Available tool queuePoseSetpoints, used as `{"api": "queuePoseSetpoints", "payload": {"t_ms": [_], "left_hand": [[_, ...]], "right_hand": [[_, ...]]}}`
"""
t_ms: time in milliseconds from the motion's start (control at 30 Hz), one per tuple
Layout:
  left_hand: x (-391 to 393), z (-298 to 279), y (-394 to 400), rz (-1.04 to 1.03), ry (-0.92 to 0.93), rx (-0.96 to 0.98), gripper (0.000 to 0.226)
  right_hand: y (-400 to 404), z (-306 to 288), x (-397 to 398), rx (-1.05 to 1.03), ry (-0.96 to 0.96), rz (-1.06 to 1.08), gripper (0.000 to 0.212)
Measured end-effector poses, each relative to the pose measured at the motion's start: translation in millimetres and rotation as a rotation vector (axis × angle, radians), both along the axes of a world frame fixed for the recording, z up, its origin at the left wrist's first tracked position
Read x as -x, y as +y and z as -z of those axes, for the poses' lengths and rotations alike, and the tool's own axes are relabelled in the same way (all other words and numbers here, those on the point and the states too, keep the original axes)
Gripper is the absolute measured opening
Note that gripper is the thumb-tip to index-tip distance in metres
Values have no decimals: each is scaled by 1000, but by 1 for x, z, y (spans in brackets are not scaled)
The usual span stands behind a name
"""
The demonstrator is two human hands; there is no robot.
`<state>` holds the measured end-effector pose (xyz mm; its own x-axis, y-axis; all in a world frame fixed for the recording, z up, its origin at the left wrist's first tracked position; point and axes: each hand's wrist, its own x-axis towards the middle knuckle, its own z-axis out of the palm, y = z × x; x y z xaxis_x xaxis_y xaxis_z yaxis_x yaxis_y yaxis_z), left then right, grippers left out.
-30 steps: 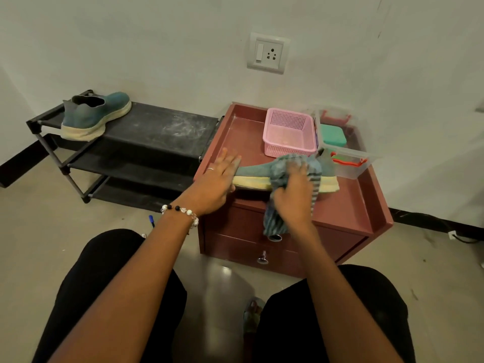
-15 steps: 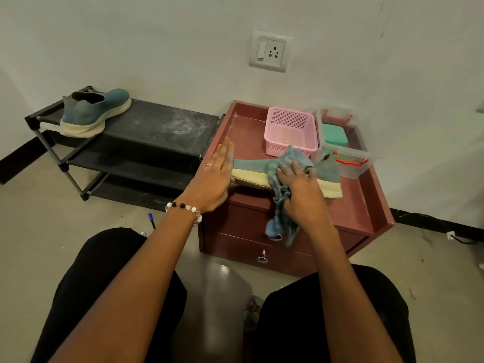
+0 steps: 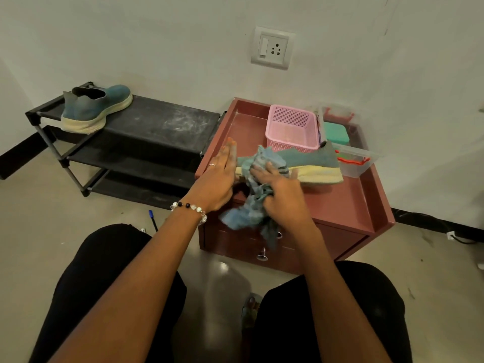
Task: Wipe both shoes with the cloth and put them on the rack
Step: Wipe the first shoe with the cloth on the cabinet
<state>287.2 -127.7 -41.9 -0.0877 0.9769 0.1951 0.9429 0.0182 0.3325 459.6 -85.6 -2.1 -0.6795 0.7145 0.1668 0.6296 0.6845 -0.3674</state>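
A teal shoe with a cream sole [image 3: 311, 163] lies on its side on the maroon cabinet top [image 3: 345, 203]. My right hand [image 3: 282, 197] is closed on a blue-grey striped cloth [image 3: 251, 203] pressed against the shoe's toe end, with the loose end hanging over the cabinet front. My left hand [image 3: 217, 179] is flat with straight fingers against the toe of that shoe, holding nothing. The other teal shoe [image 3: 94, 108] stands upright on the top shelf of the black rack [image 3: 162, 127] at the left.
A pink basket [image 3: 290, 127], a green box [image 3: 336, 132] and a clear container with red clips [image 3: 353, 161] sit at the back of the cabinet. A blue pen [image 3: 153, 220] lies on the floor. My knees are in front of the cabinet drawers.
My right hand has dragged the cloth leftwards along the shoe from its middle to the toe end. My left hand stayed braced at the toe.
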Motion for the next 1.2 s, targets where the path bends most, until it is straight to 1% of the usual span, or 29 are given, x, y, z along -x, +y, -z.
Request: {"api": "queuePoseSetpoints", "payload": {"t_ms": [100,167,200,233,267,367,400,467,500,567,600,667,767,833,900,967,1033,1133,1200], "left_hand": [[-2,-4,4,-2,-3,-27,84],[-2,-3,5,-7,-6,-33,82],[-2,-3,6,-4,-12,-38,81],[-2,-2,6,-2,-17,-42,80],[-2,-2,7,-4,-18,-45,79],[-2,-1,10,-14,-18,-23,83],[-1,-1,10,-4,-12,-13,86],[-1,0,9,15,-1,1,89],[-1,-1,9,13,-6,3,87],[0,-1,7,0,-14,0,82],[0,-1,8,-5,-12,-8,82],[1,-1,9,-13,-11,-25,80],[1,-3,14,-24,-34,-28,77],[0,-5,17,-13,-49,-29,77],[1,-6,20,-10,-46,-28,77],[1,-4,21,-16,-25,-29,77],[1,-3,22,-10,6,-22,78],[1,-3,20,-1,49,-1,86],[2,-4,18,4,45,9,85]], "right_hand": [[11,2,-23,-58,-189,240,60],[16,7,-29,-48,-257,326,56],[16,10,-29,-44,-257,338,57],[17,14,-25,-35,-223,329,58],[15,16,-19,-23,-145,301,59],[-3,9,3,42,163,186,53],[-10,5,9,64,213,129,55],[-20,1,18,96,227,-20,62],[-21,2,20,106,228,-61,64],[-16,5,16,77,291,-62,63],[-10,8,11,42,317,-38,60],[2,9,-3,25,306,70,55],[19,12,-19,-14,137,213,60],[25,19,-21,-60,51,257,51],[23,25,-16,-59,93,271,50],[15,23,-5,-27,216,244,48],[3,16,6,-29,311,148,53],[-4,13,17,-52,360,-44,62],[3,14,14,-24,371,-72,66]]}}
